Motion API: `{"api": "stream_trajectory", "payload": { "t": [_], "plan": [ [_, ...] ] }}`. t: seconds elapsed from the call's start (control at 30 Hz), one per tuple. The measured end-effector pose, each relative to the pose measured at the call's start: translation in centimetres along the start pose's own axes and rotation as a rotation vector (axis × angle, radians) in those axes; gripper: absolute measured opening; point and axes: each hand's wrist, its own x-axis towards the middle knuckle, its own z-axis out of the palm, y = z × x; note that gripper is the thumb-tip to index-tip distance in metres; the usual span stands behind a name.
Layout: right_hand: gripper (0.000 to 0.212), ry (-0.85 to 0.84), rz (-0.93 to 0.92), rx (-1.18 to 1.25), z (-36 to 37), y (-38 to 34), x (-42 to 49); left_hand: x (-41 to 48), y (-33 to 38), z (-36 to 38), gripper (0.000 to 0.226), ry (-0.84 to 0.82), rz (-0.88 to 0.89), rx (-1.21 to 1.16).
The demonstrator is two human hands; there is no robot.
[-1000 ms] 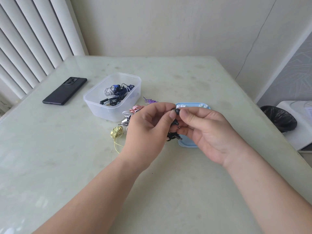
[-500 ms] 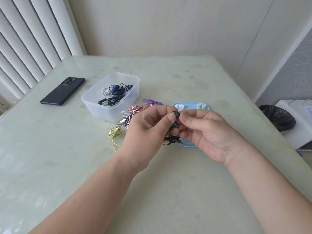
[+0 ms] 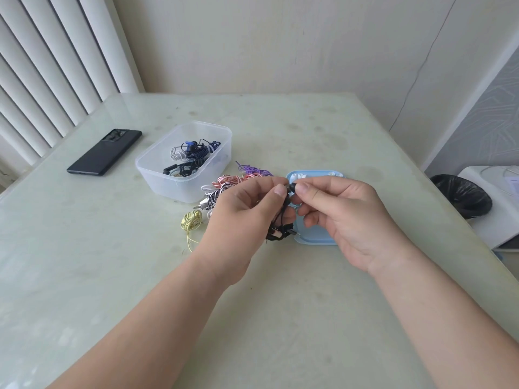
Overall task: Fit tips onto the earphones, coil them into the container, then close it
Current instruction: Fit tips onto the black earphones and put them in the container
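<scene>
A clear container [image 3: 184,161] sits far left with coiled earphones inside; a pile of coloured earphones [image 3: 233,182] lies just right of it. The left hand [image 3: 247,211] grips the black earphone cord [image 3: 280,220], whose bundle hangs beneath its fingers. The right hand [image 3: 345,217] pinches the earbud [image 3: 291,187] between both hands, above the blue lid [image 3: 314,235].

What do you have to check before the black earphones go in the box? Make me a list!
1. Left hand grips the earphones: ok.
2. Right hand pinches the bud: ok.
3. Bud fully capped: cannot tell.
4. Box open, with room: ok.
5. Spare tips on the lid: ok.
</scene>
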Motion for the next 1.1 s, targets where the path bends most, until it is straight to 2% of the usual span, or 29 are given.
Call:
{"api": "stream_trajectory", "payload": {
  "t": [0.13,0.27,0.37,0.43,0.5,0.67,0.77,0.87,1.0,1.1],
  "plan": [
    [0.011,0.06,-0.022,-0.045,-0.3,0.2,0.1,0.0,0.1,0.0,0.017,-0.031,-0.023,-0.033],
    [0.008,0.149,-0.06,-0.109,-0.4,0.0,0.2,0.2,0.0,0.1,0.022,0.066,-0.009,-0.073],
    [0.006,0.284,-0.128,-0.156,-1.2,-0.6,0.6,0.4,0.2,0.0,0.024,0.124,-0.004,-0.115],
    [0.009,0.363,-0.174,-0.306,-2.0,-1.0,1.2,0.5,0.3,-0.1,0.019,0.138,-0.009,-0.119],
    [0.011,0.363,-0.211,-0.524,-2.4,-1.2,2.0,0.4,0.4,-0.1,0.013,0.15,-0.018,-0.115],
    [0.011,0.188,-0.166,-1.121,-1.8,-1.3,4.6,0.3,0.6,-0.1,0.006,0.149,-0.049,-0.075],
    [0.028,0.12,-0.08,-1.327,-1.9,-1.0,5.8,0.3,0.7,-0.3,0.01,0.147,-0.046,-0.045],
    [0.033,0.143,-0.045,-1.352,-2.2,-0.7,6.7,0.3,0.8,-0.5,0.013,0.111,-0.05,-0.003],
    [0.01,0.149,-0.06,-1.233,-2.9,-0.5,7.2,0.2,1.0,-0.4,0.02,0.083,-0.042,0.038],
    [0.008,0.132,-0.093,-1.18,-3.0,-0.5,7.0,0.2,1.0,-0.4,0.015,0.084,-0.032,0.047]
  ]
}}
